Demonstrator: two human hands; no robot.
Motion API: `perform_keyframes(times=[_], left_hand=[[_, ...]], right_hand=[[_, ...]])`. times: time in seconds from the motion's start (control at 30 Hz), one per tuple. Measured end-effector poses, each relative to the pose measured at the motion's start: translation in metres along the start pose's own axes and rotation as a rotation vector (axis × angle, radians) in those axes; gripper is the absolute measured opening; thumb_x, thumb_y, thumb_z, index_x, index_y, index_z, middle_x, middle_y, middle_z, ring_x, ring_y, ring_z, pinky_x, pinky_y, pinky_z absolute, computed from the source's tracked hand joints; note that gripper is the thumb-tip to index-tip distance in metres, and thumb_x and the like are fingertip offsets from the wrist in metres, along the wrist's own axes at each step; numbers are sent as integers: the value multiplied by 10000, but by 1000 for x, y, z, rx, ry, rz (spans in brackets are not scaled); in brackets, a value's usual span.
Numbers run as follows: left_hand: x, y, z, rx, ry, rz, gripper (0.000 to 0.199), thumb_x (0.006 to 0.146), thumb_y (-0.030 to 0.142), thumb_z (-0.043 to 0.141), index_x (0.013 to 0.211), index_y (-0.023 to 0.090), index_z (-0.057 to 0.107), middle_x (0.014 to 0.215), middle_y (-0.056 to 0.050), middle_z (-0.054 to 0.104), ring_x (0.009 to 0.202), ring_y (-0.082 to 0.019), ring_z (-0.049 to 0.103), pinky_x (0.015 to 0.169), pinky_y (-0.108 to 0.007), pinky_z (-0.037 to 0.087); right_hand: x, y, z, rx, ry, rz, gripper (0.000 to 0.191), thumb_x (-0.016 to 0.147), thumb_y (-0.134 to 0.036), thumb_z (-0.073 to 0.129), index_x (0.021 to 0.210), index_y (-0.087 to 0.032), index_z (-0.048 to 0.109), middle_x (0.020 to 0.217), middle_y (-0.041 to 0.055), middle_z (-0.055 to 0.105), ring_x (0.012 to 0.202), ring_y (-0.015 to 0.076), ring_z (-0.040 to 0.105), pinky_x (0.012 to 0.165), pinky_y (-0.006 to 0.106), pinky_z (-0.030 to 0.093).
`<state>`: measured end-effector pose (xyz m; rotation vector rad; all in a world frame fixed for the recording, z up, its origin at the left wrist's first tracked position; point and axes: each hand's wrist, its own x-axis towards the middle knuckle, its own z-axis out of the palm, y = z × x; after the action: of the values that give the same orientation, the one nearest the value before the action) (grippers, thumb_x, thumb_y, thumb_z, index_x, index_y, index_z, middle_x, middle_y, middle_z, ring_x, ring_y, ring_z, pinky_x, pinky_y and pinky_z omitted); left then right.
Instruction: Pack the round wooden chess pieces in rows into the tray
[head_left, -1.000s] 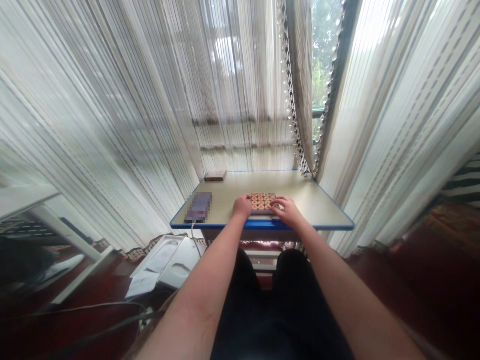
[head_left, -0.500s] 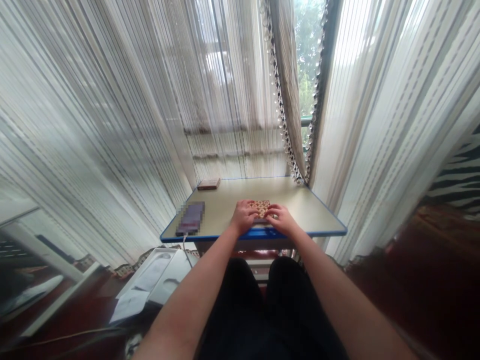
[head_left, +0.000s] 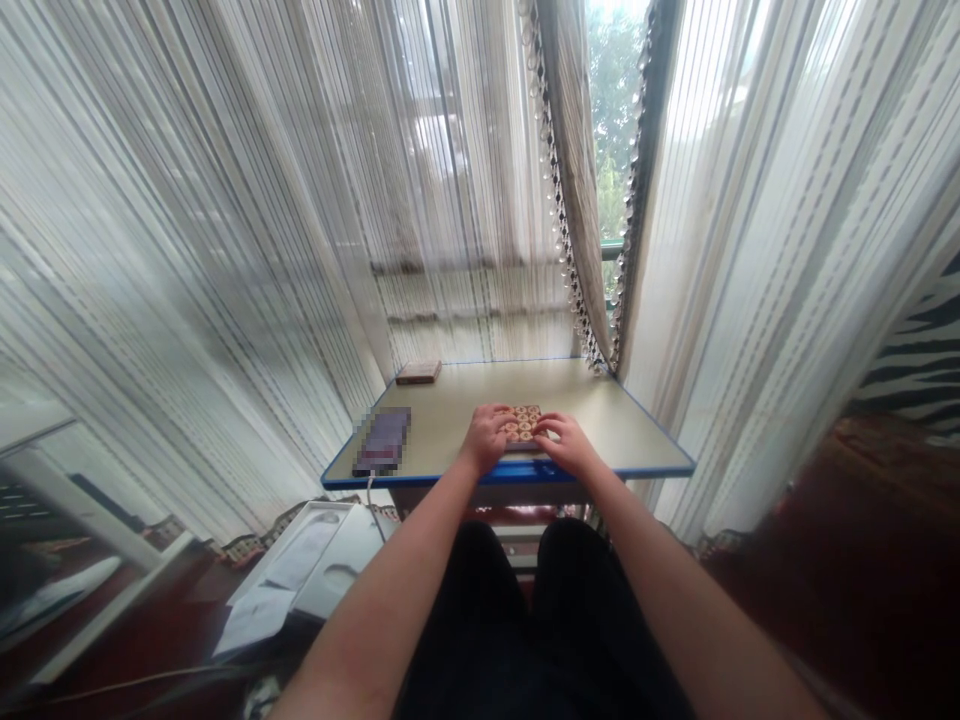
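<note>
A small flat box of round wooden Chinese chess pieces (head_left: 524,422) lies near the front edge of the desk (head_left: 442,420). The pieces sit in close rows, pale with dark marks too small to read. My left hand (head_left: 487,437) grips the box's left side, its fingers curled over the outer pieces. On the opposite side my right hand (head_left: 562,438) has bent fingers against the right edge. Between the hands the middle pieces stay visible, while both ends of the box are covered.
A phone-like, pixelated device (head_left: 385,440) with a white cable (head_left: 371,490) lies at the desk's left. A flat brown box or book (head_left: 419,372) rests at the back left corner. String curtains (head_left: 480,200) hang behind. An opened white box with papers (head_left: 307,560) stands below left.
My right hand's fingers have shifted slightly, and a bit more of the pieces shows between the hands. The whole view has dipped a little lower in the frame.
</note>
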<state>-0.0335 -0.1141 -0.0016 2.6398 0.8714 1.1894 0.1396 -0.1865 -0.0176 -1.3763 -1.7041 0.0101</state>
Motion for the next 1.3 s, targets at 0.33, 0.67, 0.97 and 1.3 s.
perform_keyframes(times=[0.33, 0.67, 0.97, 1.3], left_hand=[[1, -7, -1, -49, 137, -177, 296, 635, 18, 430, 619, 186, 674, 912, -29, 634, 941, -172, 535, 922, -310, 412], [2, -13, 4, 43, 79, -148, 293, 725, 82, 462, 800, 202, 719, 994, -51, 607, 996, -204, 482, 953, -345, 376], [2, -10, 4, 129, 9, -176, 253, 751, 145, 485, 728, 230, 722, 1059, -29, 596, 1036, -217, 415, 969, -378, 319], [5, -14, 2, -48, 149, -287, 347, 689, 48, 376, 746, 165, 698, 934, -54, 647, 971, -181, 523, 944, -320, 373]], right_hand=[[-1, -2, 2, -75, -50, 14, 229, 743, -294, 555, 924, -229, 679, 1013, 68, 590, 1018, 234, 468, 935, 384, 359], [-1, -18, 3, -352, -268, -15, 560, 745, -517, 521, 1263, -308, 470, 1363, 58, 350, 1210, 289, 285, 1005, 430, 247], [0, -22, 2, -348, -323, 19, 551, 716, -534, 547, 1219, -314, 512, 1393, 43, 310, 1245, 303, 234, 1020, 449, 203], [-1, -16, 4, -313, -213, 4, 604, 706, -519, 557, 1236, -239, 489, 1346, 76, 376, 1213, 278, 303, 1021, 418, 243]])
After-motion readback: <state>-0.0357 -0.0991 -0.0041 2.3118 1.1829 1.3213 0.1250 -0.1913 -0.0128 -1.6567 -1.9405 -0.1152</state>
